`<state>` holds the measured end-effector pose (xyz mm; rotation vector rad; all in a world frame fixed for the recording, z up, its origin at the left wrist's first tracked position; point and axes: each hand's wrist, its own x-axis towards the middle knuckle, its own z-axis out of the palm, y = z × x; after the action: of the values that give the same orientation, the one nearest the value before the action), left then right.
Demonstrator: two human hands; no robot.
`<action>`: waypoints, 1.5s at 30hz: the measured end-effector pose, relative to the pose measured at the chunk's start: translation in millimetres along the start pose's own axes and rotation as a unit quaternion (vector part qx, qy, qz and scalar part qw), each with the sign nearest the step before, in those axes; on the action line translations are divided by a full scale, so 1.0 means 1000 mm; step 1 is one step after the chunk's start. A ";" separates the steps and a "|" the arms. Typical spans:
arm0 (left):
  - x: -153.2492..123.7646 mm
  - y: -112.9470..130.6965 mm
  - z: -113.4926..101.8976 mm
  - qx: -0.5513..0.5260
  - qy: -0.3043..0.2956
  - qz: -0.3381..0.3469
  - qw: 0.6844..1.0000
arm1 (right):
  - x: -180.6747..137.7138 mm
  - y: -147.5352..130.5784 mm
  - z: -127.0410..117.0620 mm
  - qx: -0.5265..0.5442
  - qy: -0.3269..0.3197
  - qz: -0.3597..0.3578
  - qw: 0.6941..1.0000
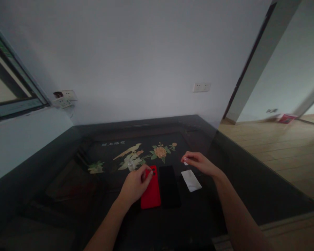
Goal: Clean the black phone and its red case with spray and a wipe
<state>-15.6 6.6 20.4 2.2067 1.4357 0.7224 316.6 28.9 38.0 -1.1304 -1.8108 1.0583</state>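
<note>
My left hand (136, 183) lies over the upper left of a red phone case (151, 195) with camera openings at its top. Its thumb and index finger come together near those openings; anything between them is too small to make out. Beside the case lies a black smartphone (170, 186), flat on the dark table. My right hand (199, 163) pinches a small white piece (186, 163) between thumb and fingers. Just below that hand, a white sheet or packet (191, 180) rests to the right of the smartphone.
The glossy black table (199, 132) carries an inlaid bird and flower picture (160, 152). A small shiny clear object (131, 165) is behind my left hand. Wall sockets (201, 87) sit above the table, with a window (13, 76) at left and wooden floor (264, 139) at right.
</note>
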 end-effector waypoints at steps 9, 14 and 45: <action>0.005 -0.034 -0.022 0.105 0.325 -0.087 0.936 | 0.013 0.013 0.019 0.133 0.135 0.033 0.981; 0.011 -0.068 -0.007 0.142 0.282 -0.113 0.942 | 0.023 0.018 0.045 0.304 0.205 0.059 0.928; 0.001 -0.010 -0.014 -0.063 0.043 0.094 0.993 | 0.024 0.014 0.090 0.350 0.111 0.099 0.925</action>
<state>-31.3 12.5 25.9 2.2561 1.1962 0.9541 232.7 31.5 -5.3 -0.9383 -1.0098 1.4686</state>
